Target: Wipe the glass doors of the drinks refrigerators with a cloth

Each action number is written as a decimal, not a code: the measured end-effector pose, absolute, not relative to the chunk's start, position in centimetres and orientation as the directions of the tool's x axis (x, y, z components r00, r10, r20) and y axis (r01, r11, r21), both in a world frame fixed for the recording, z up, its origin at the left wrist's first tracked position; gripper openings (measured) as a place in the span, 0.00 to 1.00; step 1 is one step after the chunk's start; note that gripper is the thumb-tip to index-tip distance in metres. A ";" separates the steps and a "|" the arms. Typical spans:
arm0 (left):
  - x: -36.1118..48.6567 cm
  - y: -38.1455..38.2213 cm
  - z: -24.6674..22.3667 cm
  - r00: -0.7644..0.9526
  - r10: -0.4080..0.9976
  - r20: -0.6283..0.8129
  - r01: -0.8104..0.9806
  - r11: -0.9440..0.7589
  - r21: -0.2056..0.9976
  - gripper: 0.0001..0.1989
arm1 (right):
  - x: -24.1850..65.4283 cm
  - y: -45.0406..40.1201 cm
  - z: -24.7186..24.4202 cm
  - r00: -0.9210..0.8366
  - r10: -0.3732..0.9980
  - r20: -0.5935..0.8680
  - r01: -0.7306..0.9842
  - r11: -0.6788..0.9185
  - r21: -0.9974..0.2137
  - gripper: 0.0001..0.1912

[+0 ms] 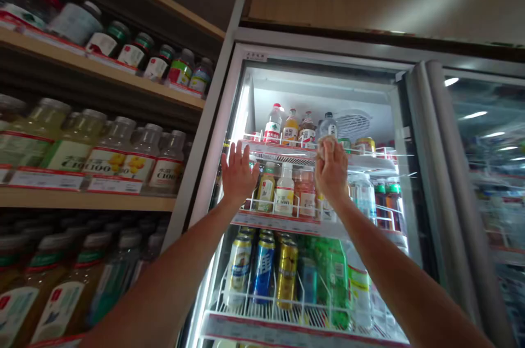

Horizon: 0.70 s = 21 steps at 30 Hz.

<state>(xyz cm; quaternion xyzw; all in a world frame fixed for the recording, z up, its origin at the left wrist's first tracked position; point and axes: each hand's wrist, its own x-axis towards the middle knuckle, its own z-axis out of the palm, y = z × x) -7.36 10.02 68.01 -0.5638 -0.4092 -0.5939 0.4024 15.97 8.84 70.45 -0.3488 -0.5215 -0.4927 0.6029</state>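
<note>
- A pale cloth (327, 143) is gripped by the right hand (333, 173) at the glass door (217, 137).
- The left hand (238, 175) is spread open near its left edge.
- Progress cannot be told.

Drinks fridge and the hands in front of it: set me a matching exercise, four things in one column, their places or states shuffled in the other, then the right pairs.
Column one
1. Left hand
2. Right hand
3. Front blue can
4. Red-capped bottle

Column two
A. On the fridge's top shelf
B. With a crumpled pale cloth
C. Fingers spread, holding nothing
D. Between the pale can and the gold can

Right pairs: 1-C, 2-B, 3-D, 4-A
</note>
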 end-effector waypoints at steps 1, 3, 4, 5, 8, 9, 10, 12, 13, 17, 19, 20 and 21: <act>-7.4 10.1 68.0 -0.039 -0.022 0.999 0.938 -0.345 0.029 0.28 | 14.9 8.9 69.9 -0.107 -0.213 0.971 0.947 0.274 0.165 0.30; -7.4 10.2 68.0 -0.039 -0.031 0.999 0.933 -0.359 0.025 0.28 | 12.8 8.9 68.5 -0.326 -0.143 0.934 0.893 0.278 0.355 0.32; -7.4 10.2 68.0 -0.039 -0.034 0.999 0.931 -0.365 0.024 0.28 | 12.1 8.8 67.9 -0.421 -0.107 0.901 0.857 0.278 0.433 0.32; -7.5 10.2 68.0 -0.039 -0.035 0.999 0.928 -0.371 0.024 0.27 | 11.9 8.8 67.5 -0.478 -0.080 0.875 0.833 0.275 0.480 0.32; -7.5 10.2 68.0 -0.039 -0.027 0.999 0.927 -0.374 0.026 0.27 | 14.1 8.6 67.9 -0.385 -0.110 0.916 0.882 0.249 0.401 0.30; -7.4 10.2 68.0 -0.037 -0.024 0.999 0.928 -0.371 0.026 0.27 | 15.5 8.6 68.5 -0.290 -0.149 0.945 0.916 0.242 0.319 0.30; -7.4 10.2 68.0 -0.037 -0.024 0.999 0.929 -0.370 0.025 0.27 | 16.8 8.7 69.0 -0.183 -0.193 0.964 0.944 0.238 0.228 0.29; -7.4 10.3 68.0 -0.036 -0.031 0.999 0.927 -0.376 0.022 0.27 | 18.7 8.6 69.7 -0.017 -0.264 0.964 0.968 0.236 0.081 0.28; -7.4 10.3 68.0 -0.038 -0.037 0.999 0.924 -0.382 0.021 0.27 | 19.2 8.6 69.8 0.011 -0.272 0.962 0.971 0.232 0.055 0.28; -7.6 10.4 67.8 -0.017 -0.058 0.998 0.914 -0.405 -0.008 0.26 | 19.0 8.0 68.2 -0.219 -0.141 0.965 0.949 0.199 0.245 0.29; -7.5 10.3 67.4 0.082 -0.051 0.995 0.905 -0.415 -0.095 0.24 | 19.4 7.7 67.4 -0.280 -0.087 0.956 0.937 0.193 0.292 0.29; -7.4 10.2 67.2 0.135 -0.043 0.990 0.897 -0.419 -0.141 0.24 | 19.8 7.6 67.2 -0.248 -0.092 0.964 0.947 0.187 0.261 0.28; -7.1 10.1 66.9 0.176 -0.035 0.984 0.889 -0.423 -0.174 0.24 | 20.3 7.5 67.2 -0.185 -0.115 0.976 0.962 0.183 0.204 0.28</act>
